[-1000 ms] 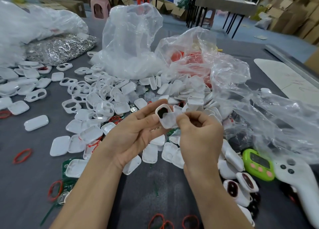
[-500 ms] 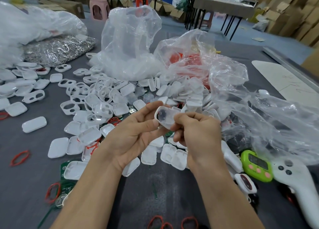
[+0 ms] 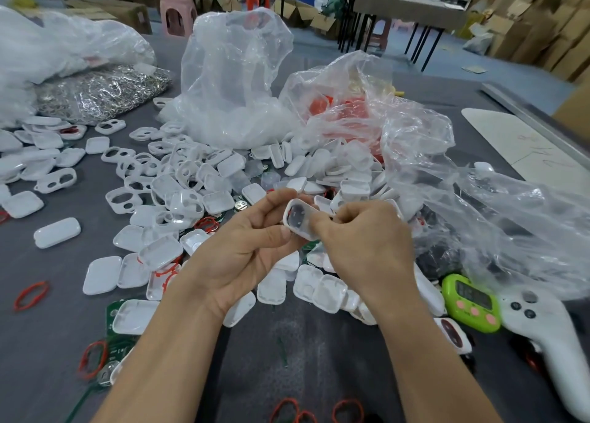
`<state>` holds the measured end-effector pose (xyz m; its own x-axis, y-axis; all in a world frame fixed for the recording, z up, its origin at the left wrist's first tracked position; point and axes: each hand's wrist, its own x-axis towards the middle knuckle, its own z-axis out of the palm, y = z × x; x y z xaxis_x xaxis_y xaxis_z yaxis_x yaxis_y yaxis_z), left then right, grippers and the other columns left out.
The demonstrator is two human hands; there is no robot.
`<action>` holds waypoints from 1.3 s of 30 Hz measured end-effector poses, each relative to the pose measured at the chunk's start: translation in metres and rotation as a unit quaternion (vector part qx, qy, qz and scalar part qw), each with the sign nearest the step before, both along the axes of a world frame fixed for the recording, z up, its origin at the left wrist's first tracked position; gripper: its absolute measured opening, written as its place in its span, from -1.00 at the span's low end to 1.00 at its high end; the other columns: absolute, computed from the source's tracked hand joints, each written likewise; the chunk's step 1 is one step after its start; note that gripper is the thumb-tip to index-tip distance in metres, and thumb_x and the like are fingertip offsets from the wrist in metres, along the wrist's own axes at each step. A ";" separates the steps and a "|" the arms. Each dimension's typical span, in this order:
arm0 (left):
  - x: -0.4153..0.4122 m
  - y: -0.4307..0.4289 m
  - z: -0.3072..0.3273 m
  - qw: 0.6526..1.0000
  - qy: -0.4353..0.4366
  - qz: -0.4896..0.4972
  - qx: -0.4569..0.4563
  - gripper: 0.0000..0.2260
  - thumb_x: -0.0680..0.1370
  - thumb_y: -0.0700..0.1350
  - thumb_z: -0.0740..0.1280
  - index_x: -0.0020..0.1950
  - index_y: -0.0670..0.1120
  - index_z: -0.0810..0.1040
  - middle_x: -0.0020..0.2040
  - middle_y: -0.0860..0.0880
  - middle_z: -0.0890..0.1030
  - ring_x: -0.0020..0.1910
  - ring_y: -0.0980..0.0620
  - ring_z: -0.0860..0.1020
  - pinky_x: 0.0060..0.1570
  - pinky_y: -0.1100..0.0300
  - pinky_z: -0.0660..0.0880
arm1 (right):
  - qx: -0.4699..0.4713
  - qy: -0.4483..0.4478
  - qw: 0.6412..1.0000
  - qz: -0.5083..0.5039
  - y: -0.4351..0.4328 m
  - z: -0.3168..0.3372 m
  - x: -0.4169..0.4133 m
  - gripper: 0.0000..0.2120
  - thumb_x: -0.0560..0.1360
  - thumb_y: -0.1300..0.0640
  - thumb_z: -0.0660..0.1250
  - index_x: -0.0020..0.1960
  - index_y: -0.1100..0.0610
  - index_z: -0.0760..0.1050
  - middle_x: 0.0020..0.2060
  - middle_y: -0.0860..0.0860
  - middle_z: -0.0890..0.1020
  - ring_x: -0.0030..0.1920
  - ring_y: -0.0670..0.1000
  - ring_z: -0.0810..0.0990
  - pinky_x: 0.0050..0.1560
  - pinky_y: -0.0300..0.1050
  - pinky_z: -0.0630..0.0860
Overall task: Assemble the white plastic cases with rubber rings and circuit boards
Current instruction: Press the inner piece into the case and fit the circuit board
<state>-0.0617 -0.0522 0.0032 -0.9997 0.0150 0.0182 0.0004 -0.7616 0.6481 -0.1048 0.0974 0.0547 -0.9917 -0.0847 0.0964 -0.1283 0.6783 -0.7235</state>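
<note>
Both hands hold one white plastic case (image 3: 298,220) with a dark inside above the middle of the table. My left hand (image 3: 245,250) grips its left side between thumb and fingers. My right hand (image 3: 367,244) pinches its right end with curled fingers. Beneath and beyond the hands lies a heap of loose white case halves (image 3: 178,196). Red rubber rings (image 3: 32,295) lie scattered on the grey table, some at the near edge (image 3: 348,411). A green circuit board (image 3: 116,349) shows under a case half at the lower left.
Clear plastic bags (image 3: 230,81) stand behind the heap, one (image 3: 344,116) with red parts. A bag of metal parts (image 3: 99,94) lies far left. A green timer (image 3: 472,301) and a white controller (image 3: 549,339) sit at the right. A finished case (image 3: 453,335) lies beside them.
The case has turned in my hands so its dark inside faces me. My right hand's fingers have closed further over its right end, and both hands sit slightly lower.
</note>
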 end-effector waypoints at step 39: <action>-0.005 0.012 -0.007 0.977 -0.082 0.037 -0.193 -0.67 0.60 -0.39 0.30 0.08 -0.04 0.76 0.00 -0.10 0.75 -0.08 0.03 0.73 -0.17 0.27 0.63 | -0.203 -0.068 0.972 0.096 0.029 -0.027 -0.004 -0.96 0.44 0.05 0.47 -0.10 -0.06 0.67 -0.37 -0.05 0.70 -0.43 -0.04 0.66 -0.29 0.01 0.67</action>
